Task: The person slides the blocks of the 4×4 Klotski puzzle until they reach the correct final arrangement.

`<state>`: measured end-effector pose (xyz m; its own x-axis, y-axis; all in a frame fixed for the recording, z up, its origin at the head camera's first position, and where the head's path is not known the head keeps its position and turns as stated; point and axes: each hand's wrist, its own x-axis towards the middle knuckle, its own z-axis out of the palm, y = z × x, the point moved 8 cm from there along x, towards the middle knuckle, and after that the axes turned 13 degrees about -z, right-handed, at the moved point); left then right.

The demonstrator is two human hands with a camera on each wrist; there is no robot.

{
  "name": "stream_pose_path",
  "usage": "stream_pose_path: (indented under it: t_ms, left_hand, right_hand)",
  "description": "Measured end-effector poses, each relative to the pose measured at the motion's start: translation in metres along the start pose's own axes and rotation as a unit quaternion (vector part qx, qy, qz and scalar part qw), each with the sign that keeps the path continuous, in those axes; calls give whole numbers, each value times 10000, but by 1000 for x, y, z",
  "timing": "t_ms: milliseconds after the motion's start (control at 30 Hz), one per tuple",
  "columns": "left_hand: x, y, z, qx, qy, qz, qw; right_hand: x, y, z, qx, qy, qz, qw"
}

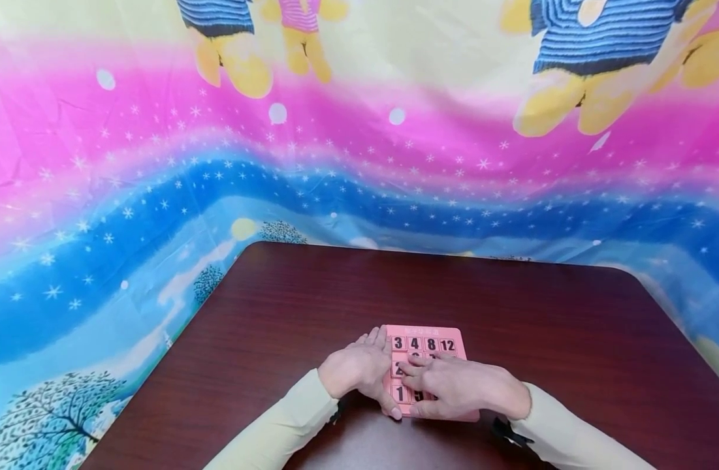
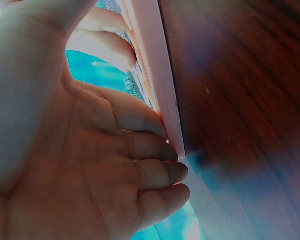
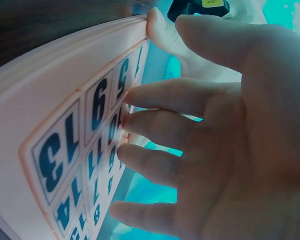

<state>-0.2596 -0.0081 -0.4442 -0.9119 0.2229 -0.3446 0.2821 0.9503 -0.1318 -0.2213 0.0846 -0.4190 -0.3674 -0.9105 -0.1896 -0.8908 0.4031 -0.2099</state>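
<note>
A pink sliding number puzzle [image 1: 460, 339] lies flat on the table, its top row showing 3, 4, 8 and 12. Along its left edge rests my left hand [image 1: 359, 367], fingers extended and thumb at the near left corner. The left wrist view shows these fingertips against the side of the puzzle [image 2: 157, 65]. My right hand [image 1: 462, 386] is over the lower rows, hiding several tiles. In the right wrist view its fingers [image 3: 165, 95] are spread and fairly straight, with tips at the number tiles [image 3: 60, 152]; exact contact is hard to tell.
The dark reddish-brown table [image 1: 277, 300] extends around the puzzle. Behind and beside it hangs a colourful cloth [image 1: 359, 150] with snowflakes, trees and cartoon figures. A dark strap [image 1: 509, 432] sits at the right wrist.
</note>
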Motion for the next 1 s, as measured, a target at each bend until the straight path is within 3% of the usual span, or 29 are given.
stream_pose_path:
  t_ms: [500,700,1000]
  left_hand:
    - [-1,-1,0,47,-10,5,10000]
    - [0,0,0,185,58,100,9998]
    - [0,0,0,99,63,26,9999]
  right_hand:
    - [5,18,4,278,75,528,9982]
    - [2,11,1,0,243,232,9994]
    - [-17,-14,5,-400,275,-276,9984]
